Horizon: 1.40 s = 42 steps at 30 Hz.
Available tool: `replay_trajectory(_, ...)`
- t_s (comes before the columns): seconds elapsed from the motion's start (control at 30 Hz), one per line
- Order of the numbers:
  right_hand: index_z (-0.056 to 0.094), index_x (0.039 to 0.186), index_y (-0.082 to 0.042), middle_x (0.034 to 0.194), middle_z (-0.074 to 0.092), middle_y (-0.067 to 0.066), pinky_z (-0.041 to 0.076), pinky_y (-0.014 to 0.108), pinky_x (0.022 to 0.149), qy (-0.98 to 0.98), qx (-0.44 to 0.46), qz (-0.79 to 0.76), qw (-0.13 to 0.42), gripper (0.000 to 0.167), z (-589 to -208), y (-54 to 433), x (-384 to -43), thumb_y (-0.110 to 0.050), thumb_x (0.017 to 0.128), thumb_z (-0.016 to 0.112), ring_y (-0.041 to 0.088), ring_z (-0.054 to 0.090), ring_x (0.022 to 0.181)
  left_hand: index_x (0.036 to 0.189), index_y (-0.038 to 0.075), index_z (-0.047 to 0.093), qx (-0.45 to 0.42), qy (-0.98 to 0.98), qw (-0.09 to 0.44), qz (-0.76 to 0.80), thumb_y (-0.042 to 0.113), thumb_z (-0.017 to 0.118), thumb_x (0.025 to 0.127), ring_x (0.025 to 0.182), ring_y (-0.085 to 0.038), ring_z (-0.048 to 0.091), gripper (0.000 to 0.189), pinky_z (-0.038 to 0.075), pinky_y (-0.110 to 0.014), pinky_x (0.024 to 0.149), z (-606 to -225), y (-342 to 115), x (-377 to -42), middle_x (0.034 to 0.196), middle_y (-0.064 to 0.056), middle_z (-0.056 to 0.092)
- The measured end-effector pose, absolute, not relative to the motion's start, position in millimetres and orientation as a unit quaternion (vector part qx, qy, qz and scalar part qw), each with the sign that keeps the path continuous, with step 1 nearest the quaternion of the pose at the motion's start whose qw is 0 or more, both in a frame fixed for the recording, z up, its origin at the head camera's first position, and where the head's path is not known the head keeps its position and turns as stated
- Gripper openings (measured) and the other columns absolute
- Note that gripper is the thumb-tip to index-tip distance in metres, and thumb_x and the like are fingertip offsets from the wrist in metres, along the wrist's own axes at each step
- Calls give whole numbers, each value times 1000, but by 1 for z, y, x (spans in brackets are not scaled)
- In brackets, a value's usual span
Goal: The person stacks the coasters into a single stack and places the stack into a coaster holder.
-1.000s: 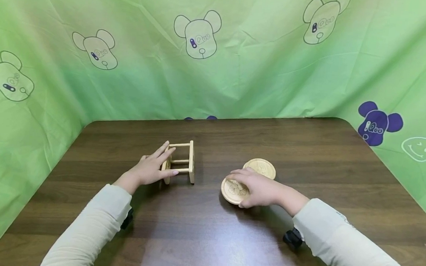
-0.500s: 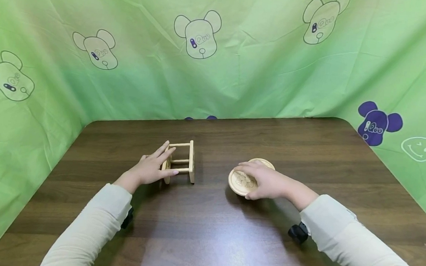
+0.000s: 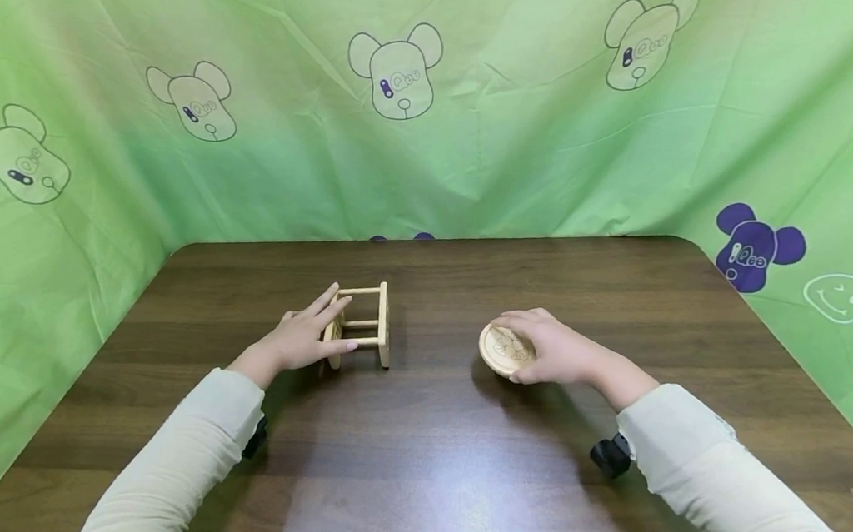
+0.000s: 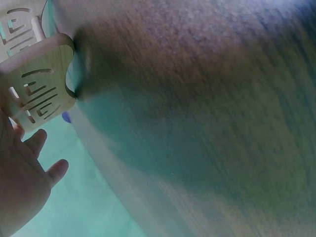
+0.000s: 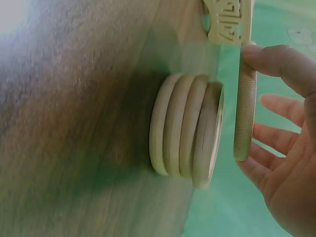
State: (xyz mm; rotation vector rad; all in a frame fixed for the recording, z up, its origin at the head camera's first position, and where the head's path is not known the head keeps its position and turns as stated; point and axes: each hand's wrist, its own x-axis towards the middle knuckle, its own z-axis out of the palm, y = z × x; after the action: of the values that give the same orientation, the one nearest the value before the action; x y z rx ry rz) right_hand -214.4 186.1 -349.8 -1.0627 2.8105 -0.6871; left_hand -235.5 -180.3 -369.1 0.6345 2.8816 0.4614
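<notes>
My right hand [image 3: 558, 351] holds a round wooden coaster [image 3: 506, 352] with an engraved top, thumb on one edge and fingers on the other. In the right wrist view that coaster is edge-on, close over a stack of several coasters [image 5: 185, 128], with a narrow gap between. From the head view the stack is hidden beneath it. To the left, my left hand [image 3: 296, 339] rests on a light wooden rack [image 3: 384, 329], fairly straight fingers over its left panel and thumb by the front rail. Slots pierce the rack's side panel [image 4: 57, 55] in the left wrist view.
A dark brown wooden table [image 3: 412, 449] carries the rack and the coasters. Behind it and along its sides hangs a green curtain [image 3: 480, 162] printed with cartoon heads. Wrist cameras [image 3: 610, 456] sit under both cuffs.
My right hand has carried the coaster away and to the right, until it covers the stack in the head view. The left hand and the rack have stayed in place.
</notes>
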Motion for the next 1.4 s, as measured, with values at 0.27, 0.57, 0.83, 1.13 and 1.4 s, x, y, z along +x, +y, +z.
replay_trajectory(0.27,46,121,3,123,41,24,29,47,87,917,-324,-229,25,69,-350,194,-220,-12,59,71,37,35,110,140,19,14,210,963,76,153,62,41,78,121,-30,30,80,13,-57,91,-369,-180,-235,144,-2,-5)
replay_trajectory(0.57,46,120,3,121,45,21,29,47,88,919,-318,-230,25,67,-355,199,-227,-13,59,71,37,36,109,140,19,15,214,962,69,154,62,41,79,121,-29,30,79,14,-57,91,-373,-180,-236,144,-1,-4)
replay_trajectory(0.83,48,118,3,118,49,18,30,46,86,922,-309,-233,27,65,-358,199,-231,-13,59,71,36,38,107,140,20,15,214,962,65,158,63,41,78,121,-29,30,79,15,-56,91,-374,-182,-237,144,-1,-4)
replay_trajectory(1.13,48,118,4,116,51,17,31,45,85,923,-313,-221,27,64,-362,201,-234,-14,61,70,35,41,103,140,20,15,212,962,70,160,62,41,78,121,-29,30,79,14,-57,91,-371,-181,-235,144,-1,-4)
replay_trajectory(1.4,47,119,4,117,49,17,30,46,86,925,-306,-224,38,64,-361,201,-233,-14,61,69,35,39,105,140,20,15,210,962,75,159,61,42,79,120,-30,31,79,14,-57,91,-369,-180,-235,144,0,-4)
